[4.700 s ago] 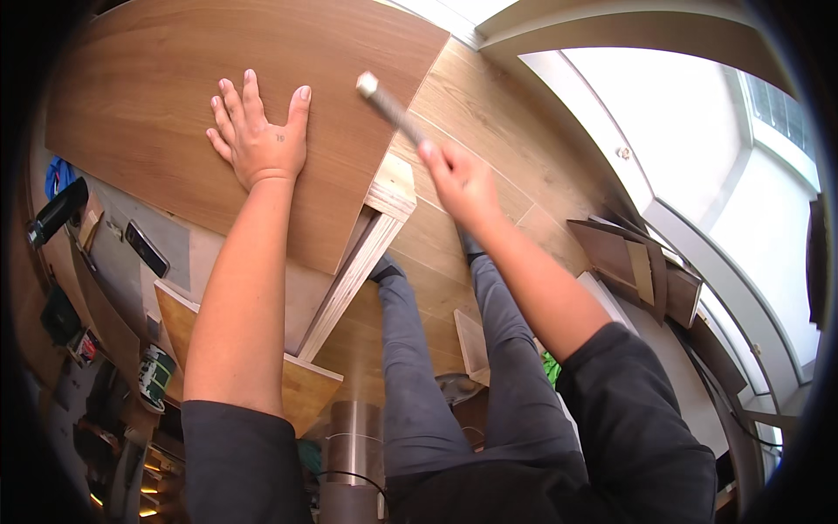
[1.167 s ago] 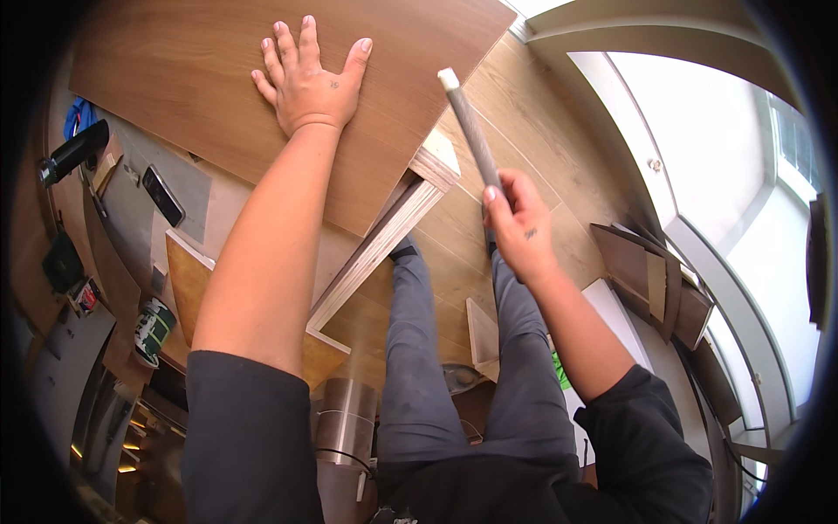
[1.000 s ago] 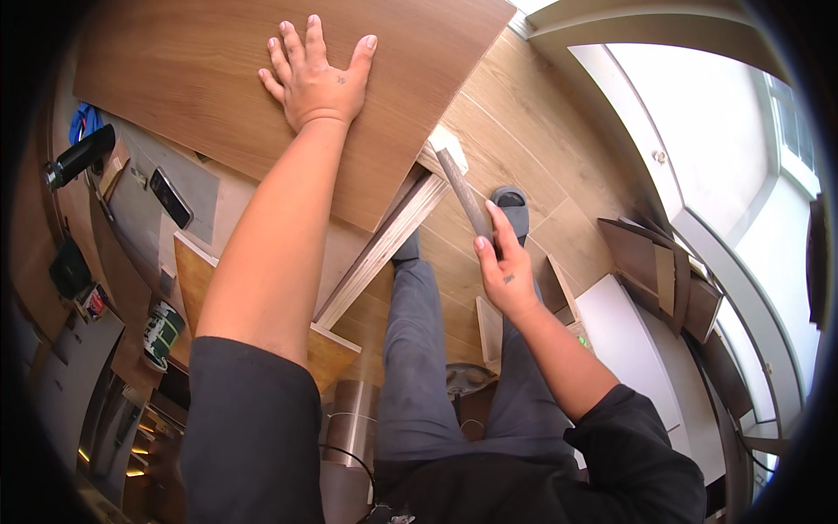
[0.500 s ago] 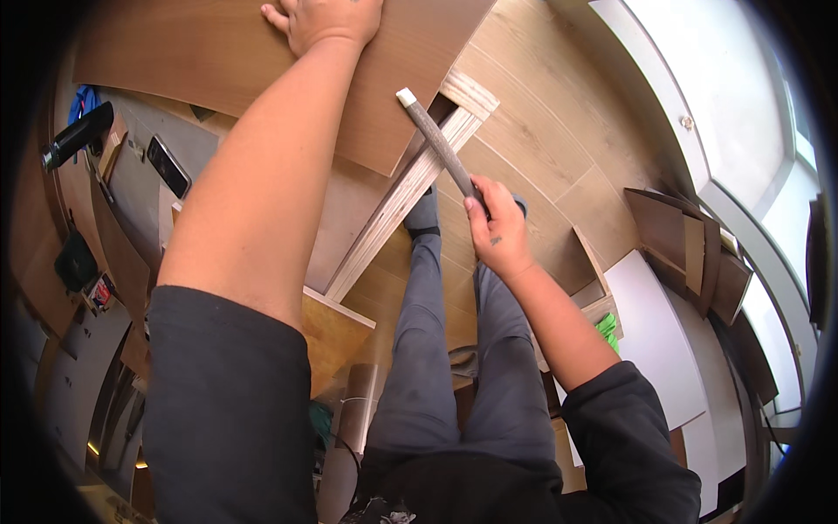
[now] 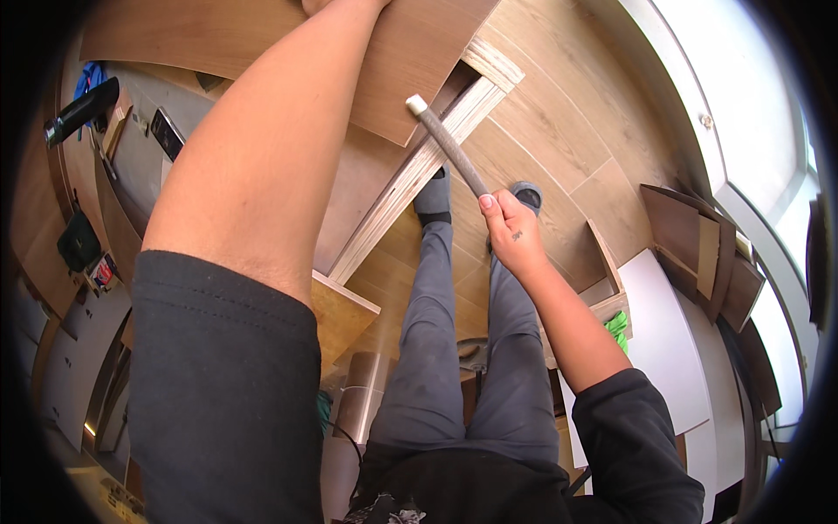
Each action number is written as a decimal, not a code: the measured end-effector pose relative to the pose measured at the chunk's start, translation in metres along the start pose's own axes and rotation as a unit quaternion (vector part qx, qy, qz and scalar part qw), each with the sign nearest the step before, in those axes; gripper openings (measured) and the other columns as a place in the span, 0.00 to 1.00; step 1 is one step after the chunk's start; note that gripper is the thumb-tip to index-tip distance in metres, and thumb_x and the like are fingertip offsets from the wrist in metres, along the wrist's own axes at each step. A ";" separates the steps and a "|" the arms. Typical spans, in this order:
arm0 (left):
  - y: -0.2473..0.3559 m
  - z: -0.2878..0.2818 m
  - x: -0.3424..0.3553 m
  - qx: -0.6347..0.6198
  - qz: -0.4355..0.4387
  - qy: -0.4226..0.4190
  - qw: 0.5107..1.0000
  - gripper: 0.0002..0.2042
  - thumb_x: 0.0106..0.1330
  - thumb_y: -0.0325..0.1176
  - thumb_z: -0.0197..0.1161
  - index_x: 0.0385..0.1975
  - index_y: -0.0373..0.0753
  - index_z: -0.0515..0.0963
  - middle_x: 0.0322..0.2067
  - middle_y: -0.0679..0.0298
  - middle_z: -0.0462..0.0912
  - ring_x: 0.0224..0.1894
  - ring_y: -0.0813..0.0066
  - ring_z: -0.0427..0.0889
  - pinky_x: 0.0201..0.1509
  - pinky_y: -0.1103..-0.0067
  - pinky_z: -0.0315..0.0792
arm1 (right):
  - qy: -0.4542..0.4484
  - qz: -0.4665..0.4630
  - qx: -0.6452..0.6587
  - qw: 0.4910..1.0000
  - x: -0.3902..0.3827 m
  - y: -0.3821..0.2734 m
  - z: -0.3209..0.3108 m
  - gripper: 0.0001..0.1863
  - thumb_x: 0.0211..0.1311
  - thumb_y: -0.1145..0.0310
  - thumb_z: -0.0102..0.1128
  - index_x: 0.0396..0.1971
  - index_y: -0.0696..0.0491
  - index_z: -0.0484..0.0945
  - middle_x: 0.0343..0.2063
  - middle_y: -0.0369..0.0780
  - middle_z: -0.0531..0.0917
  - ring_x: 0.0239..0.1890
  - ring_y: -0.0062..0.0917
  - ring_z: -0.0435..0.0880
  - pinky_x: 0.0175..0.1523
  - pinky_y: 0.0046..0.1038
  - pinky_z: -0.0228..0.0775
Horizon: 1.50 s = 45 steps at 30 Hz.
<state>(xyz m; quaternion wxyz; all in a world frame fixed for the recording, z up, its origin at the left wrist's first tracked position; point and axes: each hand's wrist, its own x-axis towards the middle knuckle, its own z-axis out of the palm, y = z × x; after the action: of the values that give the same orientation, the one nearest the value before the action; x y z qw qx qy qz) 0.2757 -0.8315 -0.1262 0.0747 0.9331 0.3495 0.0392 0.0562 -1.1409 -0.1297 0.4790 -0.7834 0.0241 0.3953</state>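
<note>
My right hand point(image 5: 513, 234) is closed round the lower end of a grey-brown rod point(image 5: 454, 150) with a pale tip. The rod slants up and left, and its tip shows in front of a brown wood-grain board point(image 5: 423, 61). My left arm reaches across that board to the top edge of the picture. Only a sliver of my left hand point(image 5: 316, 6) shows there, over the board, with its fingers out of view. Behind the rod runs the layered plywood edge of a bench point(image 5: 397, 196), whose end block point(image 5: 493, 63) sticks out past the board's corner.
On the left lie a phone point(image 5: 166, 133), a black cylindrical tool point(image 5: 83, 112) and a dark green case point(image 5: 78, 240). Brown board offcuts point(image 5: 690, 236) and a white panel point(image 5: 659, 332) lean at the right, near a green cloth point(image 5: 616, 327). My feet stand on a wood-plank floor point(image 5: 559, 131).
My left hand has slid farther up, almost out of the picture. The view has shifted slightly. My right hand still holds the rod at much the same slant.
</note>
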 end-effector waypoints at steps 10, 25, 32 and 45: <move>0.001 -0.001 -0.001 -0.004 -0.001 -0.007 1.000 0.43 0.66 0.69 0.50 0.75 0.48 0.58 0.78 0.56 0.49 0.80 0.61 0.44 0.81 0.58 0.35 | 0.002 -0.035 -0.043 0.998 0.010 0.005 0.003 0.24 0.74 0.57 0.59 0.20 0.57 0.70 0.14 0.39 0.65 0.19 0.22 0.62 0.26 0.29 0.60; 0.003 -0.003 -0.001 0.013 -0.010 -0.025 1.000 0.43 0.67 0.69 0.49 0.76 0.48 0.57 0.78 0.56 0.48 0.80 0.61 0.43 0.81 0.59 0.35 | -0.025 -0.070 -0.136 0.988 0.025 -0.010 0.005 0.24 0.72 0.53 0.59 0.22 0.57 0.75 0.16 0.47 0.73 0.19 0.39 0.72 0.28 0.36 0.65; 0.004 -0.005 0.000 0.019 -0.007 -0.033 0.999 0.43 0.67 0.69 0.48 0.76 0.48 0.56 0.78 0.57 0.48 0.80 0.61 0.43 0.81 0.59 0.35 | -0.016 -0.068 -0.116 0.991 0.019 -0.014 0.007 0.23 0.72 0.54 0.59 0.22 0.57 0.75 0.15 0.46 0.72 0.18 0.36 0.71 0.27 0.35 0.64; 0.004 -0.005 0.001 0.013 -0.009 -0.034 0.999 0.42 0.67 0.69 0.48 0.76 0.48 0.57 0.78 0.56 0.48 0.80 0.61 0.43 0.81 0.59 0.34 | -0.006 -0.051 -0.075 0.996 0.028 -0.023 0.009 0.27 0.74 0.53 0.57 0.19 0.59 0.71 0.14 0.43 0.67 0.19 0.24 0.65 0.26 0.31 0.61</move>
<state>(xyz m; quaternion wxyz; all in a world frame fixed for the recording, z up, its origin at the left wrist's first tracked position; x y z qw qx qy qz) 0.2785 -0.8337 -0.1207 0.0743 0.9318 0.3552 0.0025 0.0793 -1.1119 -0.1327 0.4383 -0.8151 -0.0480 0.3757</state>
